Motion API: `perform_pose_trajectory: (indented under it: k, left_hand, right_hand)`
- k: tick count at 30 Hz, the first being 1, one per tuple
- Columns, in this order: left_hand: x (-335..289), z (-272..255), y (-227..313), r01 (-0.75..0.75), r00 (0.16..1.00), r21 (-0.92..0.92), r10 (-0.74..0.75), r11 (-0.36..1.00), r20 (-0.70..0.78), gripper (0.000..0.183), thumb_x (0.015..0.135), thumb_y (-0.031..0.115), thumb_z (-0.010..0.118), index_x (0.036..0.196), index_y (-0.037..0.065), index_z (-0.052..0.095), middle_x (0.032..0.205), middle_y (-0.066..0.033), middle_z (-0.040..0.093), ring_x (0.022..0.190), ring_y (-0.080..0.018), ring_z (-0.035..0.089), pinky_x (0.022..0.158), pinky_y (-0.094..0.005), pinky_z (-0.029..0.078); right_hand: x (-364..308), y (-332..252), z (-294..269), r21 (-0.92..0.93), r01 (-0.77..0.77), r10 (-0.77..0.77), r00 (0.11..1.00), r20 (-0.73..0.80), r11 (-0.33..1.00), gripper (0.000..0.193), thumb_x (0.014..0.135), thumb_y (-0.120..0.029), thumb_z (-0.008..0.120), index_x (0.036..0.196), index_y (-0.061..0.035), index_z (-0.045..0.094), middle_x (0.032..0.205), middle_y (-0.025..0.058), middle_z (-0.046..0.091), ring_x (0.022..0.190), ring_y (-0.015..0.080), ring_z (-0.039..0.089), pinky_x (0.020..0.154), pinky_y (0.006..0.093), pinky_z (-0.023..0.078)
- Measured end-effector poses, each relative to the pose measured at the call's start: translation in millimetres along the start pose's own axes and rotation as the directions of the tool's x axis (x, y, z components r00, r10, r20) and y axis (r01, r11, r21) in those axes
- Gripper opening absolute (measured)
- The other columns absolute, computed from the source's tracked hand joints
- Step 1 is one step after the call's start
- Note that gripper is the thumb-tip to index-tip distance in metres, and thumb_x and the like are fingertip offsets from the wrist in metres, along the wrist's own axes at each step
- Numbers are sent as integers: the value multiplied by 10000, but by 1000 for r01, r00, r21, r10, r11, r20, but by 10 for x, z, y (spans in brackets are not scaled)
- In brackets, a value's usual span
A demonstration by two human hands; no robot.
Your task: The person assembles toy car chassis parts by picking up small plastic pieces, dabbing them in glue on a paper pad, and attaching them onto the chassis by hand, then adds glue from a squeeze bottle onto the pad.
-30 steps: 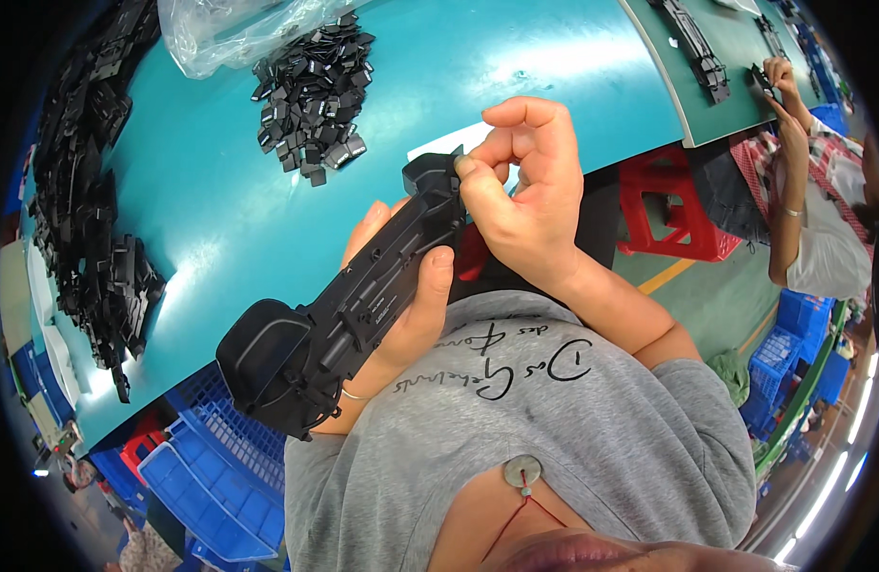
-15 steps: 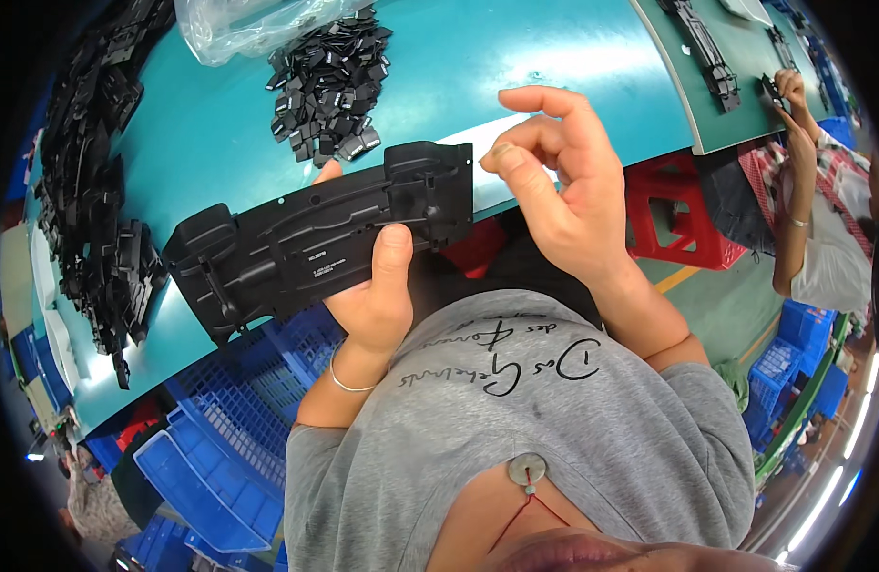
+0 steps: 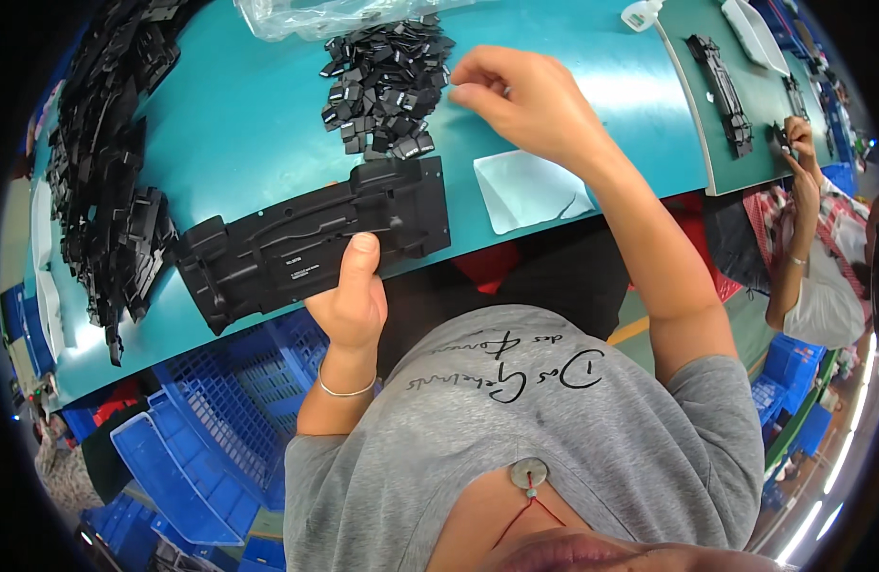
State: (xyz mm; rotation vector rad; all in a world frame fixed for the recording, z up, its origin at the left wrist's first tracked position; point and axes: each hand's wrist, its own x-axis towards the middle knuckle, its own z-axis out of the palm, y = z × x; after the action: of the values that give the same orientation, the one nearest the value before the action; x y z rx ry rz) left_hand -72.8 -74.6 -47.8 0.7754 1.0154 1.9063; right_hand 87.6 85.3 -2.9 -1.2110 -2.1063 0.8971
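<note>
A long black moulded plastic panel (image 3: pixel 296 250), shaped like a toy car's underbody, is held tilted over the table's near edge. My left hand (image 3: pixel 349 300) grips its near edge, thumb on top and the other fingers mostly hidden beneath. Farther out, a pile of small flat black plastic pieces (image 3: pixel 382 86) lies beyond the panel. At the right edge of that pile is my right hand (image 3: pixel 525 100), its thumb and forefinger drawn together in a pinch. Whatever lies between those fingertips is too small to make out.
Black panels (image 3: pixel 115 200) are stacked along the left of the green table (image 3: pixel 239 105). A clear plastic bag (image 3: pixel 306 17) lies at the far side, a white sheet (image 3: pixel 525 191) near the front edge. Blue crates (image 3: pixel 211 429) stand below left. A co-worker's hand (image 3: pixel 799 138) works at right.
My right hand has moved from beside the panel out to the pile, its fingers drawing closer together. The white sheet now shows. My left hand keeps hold of the panel.
</note>
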Motion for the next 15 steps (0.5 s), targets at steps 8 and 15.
perform_pose_trajectory:
  k: [8, 15]
  left_hand:
    - [-9, -78, -56, -84, 985, 221, 48, 972, 165, 426, 773, -53, 556, 1188, -62, 462, 1044, -103, 557, 938, -174, 543, 867, -302, 432]
    - [-23, -13, -8, -11, 997, 156, -1, 988, 77, 360, 774, 28, 620, 1110, -55, 520, 988, -93, 580, 885, -170, 558, 809, -285, 449]
  right_hand:
    - [160, 19, 215, -332, 216, -209, 976, 54, 918, 145, 740, -132, 663, 806, -27, 589, 702, 81, 602, 627, 211, 570, 585, 318, 448]
    - [168, 132, -39, 92, -124, 106, 978, 179, 988, 133, 698, -117, 631, 645, -31, 546, 606, 33, 558, 566, 137, 531, 549, 280, 428]
